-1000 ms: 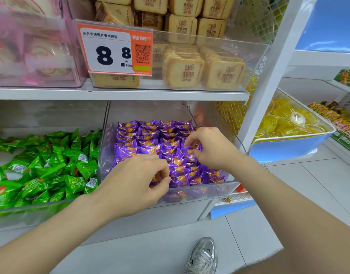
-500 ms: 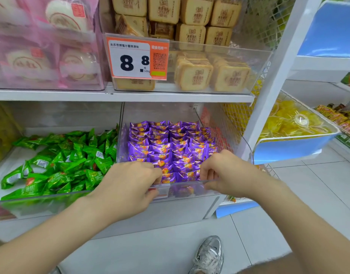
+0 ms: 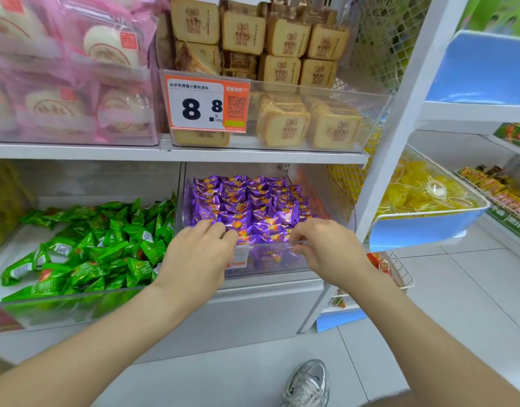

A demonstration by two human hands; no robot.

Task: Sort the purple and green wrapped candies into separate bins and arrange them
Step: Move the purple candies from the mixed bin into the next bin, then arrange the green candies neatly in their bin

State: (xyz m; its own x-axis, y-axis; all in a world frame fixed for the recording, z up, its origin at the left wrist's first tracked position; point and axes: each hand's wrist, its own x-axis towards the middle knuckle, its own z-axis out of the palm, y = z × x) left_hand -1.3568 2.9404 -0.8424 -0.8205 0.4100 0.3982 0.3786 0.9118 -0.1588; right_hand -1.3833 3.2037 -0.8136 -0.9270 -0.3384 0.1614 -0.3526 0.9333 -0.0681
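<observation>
Purple wrapped candies (image 3: 247, 201) lie in neat rows in a clear bin (image 3: 270, 261) on the lower shelf. To its left, green wrapped candies (image 3: 106, 248) are heaped loosely in a wider clear bin (image 3: 62, 306). My left hand (image 3: 197, 257) is at the purple bin's front left, its fingers curled over the rim and touching the nearest candies. At the front right of the same bin, my right hand (image 3: 326, 248) hooks its fingers over the rim. No loose candy shows in either hand.
The upper shelf holds a clear bin of biscuit packs with an orange price tag (image 3: 206, 104) and pink pastry packs (image 3: 68, 83). A white upright post (image 3: 399, 127) stands right of the purple bin. Beyond it are a blue bin of yellow sweets (image 3: 423, 227) and a wire basket (image 3: 399, 274).
Both hands have drawn back from the middle of the purple candies to the bin's front rim and stay there. The view has shifted right and up.
</observation>
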